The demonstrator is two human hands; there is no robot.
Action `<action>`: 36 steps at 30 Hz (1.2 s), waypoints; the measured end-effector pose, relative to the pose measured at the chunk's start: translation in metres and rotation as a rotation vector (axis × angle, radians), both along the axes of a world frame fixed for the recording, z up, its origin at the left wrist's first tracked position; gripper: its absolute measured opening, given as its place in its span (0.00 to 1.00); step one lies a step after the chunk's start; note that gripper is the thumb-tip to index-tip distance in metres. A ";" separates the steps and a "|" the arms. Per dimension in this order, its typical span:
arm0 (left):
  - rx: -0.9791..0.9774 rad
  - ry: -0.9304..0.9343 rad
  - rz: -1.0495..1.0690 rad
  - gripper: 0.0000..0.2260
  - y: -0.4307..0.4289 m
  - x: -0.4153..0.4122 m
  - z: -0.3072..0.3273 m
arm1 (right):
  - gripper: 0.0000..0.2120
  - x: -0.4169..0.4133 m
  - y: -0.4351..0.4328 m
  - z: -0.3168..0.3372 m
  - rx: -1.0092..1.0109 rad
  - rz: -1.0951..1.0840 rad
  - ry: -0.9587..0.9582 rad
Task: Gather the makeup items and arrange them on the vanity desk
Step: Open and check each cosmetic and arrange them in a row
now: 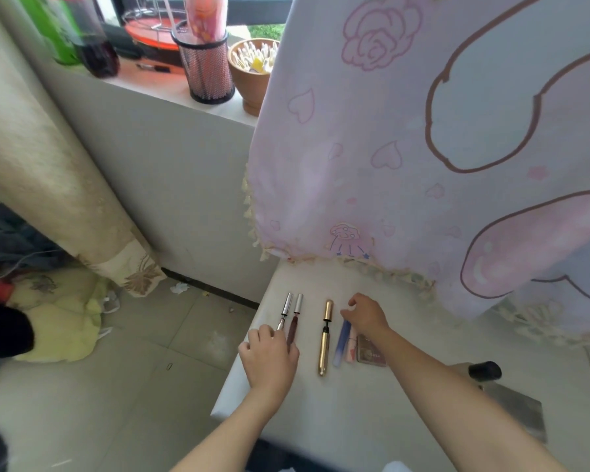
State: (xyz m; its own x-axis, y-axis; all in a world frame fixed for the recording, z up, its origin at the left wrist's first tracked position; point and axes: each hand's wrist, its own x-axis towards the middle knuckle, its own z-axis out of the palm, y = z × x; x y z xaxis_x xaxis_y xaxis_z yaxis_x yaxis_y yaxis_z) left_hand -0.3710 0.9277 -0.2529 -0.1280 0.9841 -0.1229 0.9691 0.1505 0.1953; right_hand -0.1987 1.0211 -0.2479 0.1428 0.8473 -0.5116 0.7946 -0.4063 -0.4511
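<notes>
Several makeup items lie in a row on the white vanity desk [337, 410]. Two silver-capped pens [291, 310] lie side by side at the left. My left hand [269, 356] rests over their lower ends, fingers loosely bent. A gold tube [326, 338] lies in the middle. To its right are a blue tube [341, 345], a pink tube [350, 349] and a small brown palette [370, 352]. My right hand [365, 316] hovers over the top ends of the blue and pink tubes with fingers relaxed, holding nothing.
A pink printed curtain [423, 148] hangs over the desk's far side. A windowsill [170, 93] holds a mesh cup [206, 69], a brown bowl of cotton swabs [252, 73] and bottles. A grey metal object with a black handle [511, 400] lies at right. Cloth is piled on the floor at left [65, 315].
</notes>
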 end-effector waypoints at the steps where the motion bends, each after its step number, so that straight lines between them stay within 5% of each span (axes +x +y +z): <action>1: -0.009 0.003 0.005 0.12 -0.003 -0.004 0.004 | 0.16 -0.002 0.001 0.000 -0.011 0.024 -0.017; 8: 0.044 -0.032 0.023 0.06 -0.018 -0.019 0.013 | 0.14 -0.002 0.000 -0.010 -0.044 0.062 -0.056; 14: 0.058 -0.054 -0.012 0.06 -0.021 -0.015 0.022 | 0.08 0.001 0.002 -0.001 -0.014 -0.193 0.210; 16: 0.027 -0.159 -0.011 0.06 -0.021 -0.011 0.027 | 0.03 0.006 0.004 0.012 0.001 -0.197 0.249; 21: -0.016 -0.430 -0.111 0.15 -0.007 0.005 0.038 | 0.13 0.024 -0.005 0.060 0.065 -0.145 0.311; 23: -0.025 -0.527 -0.168 0.16 0.000 0.015 0.047 | 0.09 0.026 -0.013 0.083 0.136 -0.133 0.363; 28: 0.053 -0.651 -0.310 0.16 0.017 0.042 0.075 | 0.03 0.033 -0.031 0.133 0.307 -0.166 0.486; 32: 0.117 -0.780 -0.288 0.03 0.024 0.056 0.095 | 0.11 0.048 -0.044 0.161 0.368 -0.232 0.572; 36: 0.097 -0.754 -0.335 0.09 0.029 0.063 0.111 | 0.10 0.059 -0.058 0.176 0.376 -0.263 0.572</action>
